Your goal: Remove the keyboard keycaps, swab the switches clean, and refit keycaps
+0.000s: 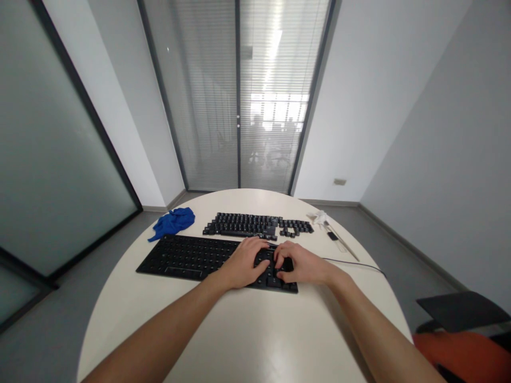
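Note:
A black keyboard (191, 256) lies across the table, most of its left and middle part bare of keycaps. My left hand (246, 263) rests over its right half, fingers stretched forward and thumb apart, holding nothing. At the number pad end, my right hand (299, 263) has its thumb and forefinger curled close together on the keys; anything between them is too small to make out. Some keycaps (273, 282) appear seated there. Behind the keyboard, loose black keycaps (245, 222) are laid out in keyboard order, with a gap in the number pad group.
A crumpled blue cloth (175, 221) lies at the back left of the round white table (239, 335). Back right are a white crumpled tissue (318, 218), a thin stick (345, 244) and a small black piece (332, 235). A cable (355, 262) runs right. An orange chair (459, 356) stands at right.

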`<state>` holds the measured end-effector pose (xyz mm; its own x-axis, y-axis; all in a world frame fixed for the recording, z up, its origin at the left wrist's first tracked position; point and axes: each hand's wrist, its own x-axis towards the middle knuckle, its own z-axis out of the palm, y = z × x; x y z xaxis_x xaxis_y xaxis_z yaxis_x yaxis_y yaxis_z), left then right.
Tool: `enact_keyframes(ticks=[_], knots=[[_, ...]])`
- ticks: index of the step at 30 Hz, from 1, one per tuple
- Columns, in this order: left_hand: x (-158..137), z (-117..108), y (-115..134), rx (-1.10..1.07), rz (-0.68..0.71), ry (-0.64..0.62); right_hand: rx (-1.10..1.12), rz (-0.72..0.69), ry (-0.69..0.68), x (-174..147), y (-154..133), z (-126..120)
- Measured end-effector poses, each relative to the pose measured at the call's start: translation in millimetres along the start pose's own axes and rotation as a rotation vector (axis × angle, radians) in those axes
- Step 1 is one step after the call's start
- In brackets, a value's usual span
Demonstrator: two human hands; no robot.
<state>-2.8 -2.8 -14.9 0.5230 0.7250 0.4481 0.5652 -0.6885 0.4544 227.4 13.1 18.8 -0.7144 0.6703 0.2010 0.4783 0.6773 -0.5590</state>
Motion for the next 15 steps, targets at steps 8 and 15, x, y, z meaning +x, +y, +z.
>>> enact_keyframes(ticks=[8, 15], knots=[[2, 4, 4, 0.085, -0.115, -0.083, 0.085, 0.007, -0.050, -1, -11, -12], [2, 5, 8, 0.154, -0.148, -0.152, 0.028, -0.001, 0.018, -5, 1, -11]])
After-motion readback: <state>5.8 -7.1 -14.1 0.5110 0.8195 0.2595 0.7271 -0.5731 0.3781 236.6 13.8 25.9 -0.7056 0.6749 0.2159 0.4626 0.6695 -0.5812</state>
